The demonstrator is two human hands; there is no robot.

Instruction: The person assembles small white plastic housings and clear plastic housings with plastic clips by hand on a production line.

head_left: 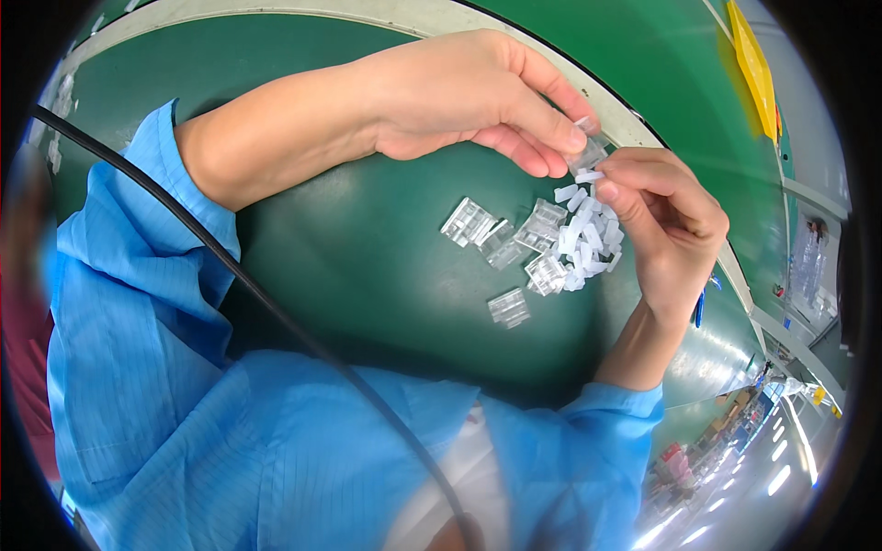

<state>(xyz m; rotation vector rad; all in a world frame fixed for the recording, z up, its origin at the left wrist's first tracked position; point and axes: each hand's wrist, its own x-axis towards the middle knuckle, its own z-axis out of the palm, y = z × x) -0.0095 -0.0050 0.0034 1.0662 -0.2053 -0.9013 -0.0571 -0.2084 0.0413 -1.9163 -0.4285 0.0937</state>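
Between the thumb and fingers of my left hand (459, 92) is a clear plastic block (585, 159). My right hand (669, 207) pinches a small white plastic strip (589, 175) against or right beside that block; whether it is inserted I cannot tell. Just below both hands lies a pile of small translucent white strips (588, 241) on the green tabletop (367, 285). Several more clear ribbed plastic blocks (469, 221) lie loose to the left of the pile, one (509, 309) a little nearer to me.
A black cable (266, 294) crosses the view in front of my blue sleeves. The table has a pale raised edge (276, 7) along its far side. Beyond it are a green surface (661, 73) and a yellow panel (753, 69). A blue object (700, 309) lies right of my wrist.
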